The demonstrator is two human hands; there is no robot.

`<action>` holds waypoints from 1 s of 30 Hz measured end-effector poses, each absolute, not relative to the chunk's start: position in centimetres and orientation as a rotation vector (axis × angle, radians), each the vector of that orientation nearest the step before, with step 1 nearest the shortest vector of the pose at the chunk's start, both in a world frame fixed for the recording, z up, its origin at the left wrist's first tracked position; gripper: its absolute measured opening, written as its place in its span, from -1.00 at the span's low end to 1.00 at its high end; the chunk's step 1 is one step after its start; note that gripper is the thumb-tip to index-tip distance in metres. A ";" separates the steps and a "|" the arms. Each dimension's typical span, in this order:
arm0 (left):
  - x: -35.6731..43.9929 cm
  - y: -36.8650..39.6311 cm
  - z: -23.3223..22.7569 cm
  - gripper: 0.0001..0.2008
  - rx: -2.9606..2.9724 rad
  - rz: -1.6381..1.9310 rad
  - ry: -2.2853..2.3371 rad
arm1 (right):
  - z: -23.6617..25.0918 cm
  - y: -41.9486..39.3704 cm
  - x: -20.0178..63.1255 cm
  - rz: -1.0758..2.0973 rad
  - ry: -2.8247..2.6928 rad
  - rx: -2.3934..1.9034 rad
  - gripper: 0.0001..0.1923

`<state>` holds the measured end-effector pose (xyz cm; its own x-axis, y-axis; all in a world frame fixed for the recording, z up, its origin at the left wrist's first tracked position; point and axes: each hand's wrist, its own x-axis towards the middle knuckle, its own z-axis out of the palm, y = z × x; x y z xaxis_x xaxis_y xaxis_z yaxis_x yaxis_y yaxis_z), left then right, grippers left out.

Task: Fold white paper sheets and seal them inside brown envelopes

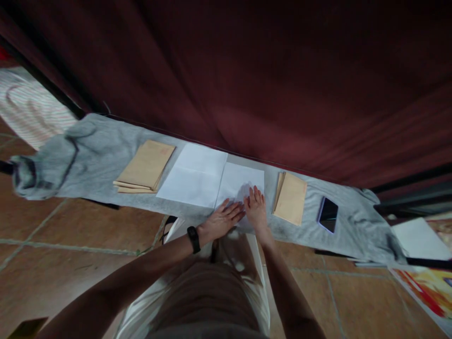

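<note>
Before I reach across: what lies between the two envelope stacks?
Head view: two white sheets, a larger sheet and a smaller sheet with both hands flat on it.

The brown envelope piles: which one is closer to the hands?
The smaller brown envelope pile, lying just beside the right hand. The other brown pile sits beyond the white paper sheets.

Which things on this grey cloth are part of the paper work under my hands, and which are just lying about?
In hand: left hand and right hand flat on the white folded sheet; larger white sheet; two tan envelope stacks.
Lying about: black phone, grey cloth, dark red curtain.
</note>
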<state>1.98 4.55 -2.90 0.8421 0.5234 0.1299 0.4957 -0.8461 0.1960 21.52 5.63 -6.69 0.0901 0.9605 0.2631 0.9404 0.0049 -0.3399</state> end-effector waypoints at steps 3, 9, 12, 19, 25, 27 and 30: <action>2.5 5.2 -3.0 -0.50 2.855 0.259 0.790 | -6.7 6.5 21.0 0.112 -1.905 -1.934 -0.46; 2.1 5.8 -3.4 -0.53 2.853 0.248 0.756 | -7.4 6.1 20.2 0.083 -2.036 -1.851 -0.50; 1.9 5.8 -3.5 -0.47 2.873 0.262 0.725 | -7.2 5.9 20.4 0.069 -2.050 -1.833 -0.49; 1.5 5.4 -4.6 -0.42 2.900 0.294 0.740 | -7.1 5.3 21.9 0.016 -2.032 -1.908 -0.47; 0.9 5.1 -5.3 -0.40 2.914 0.302 0.756 | -7.6 3.3 23.0 -0.060 -1.987 -1.971 -0.47; 0.7 5.1 -5.3 -0.41 2.923 0.302 0.758 | -7.6 2.4 23.3 -0.071 -1.991 -1.978 -0.47; 0.5 5.1 -5.4 -0.41 2.932 0.295 0.770 | -7.5 0.9 23.6 -0.087 -2.011 -1.980 -0.47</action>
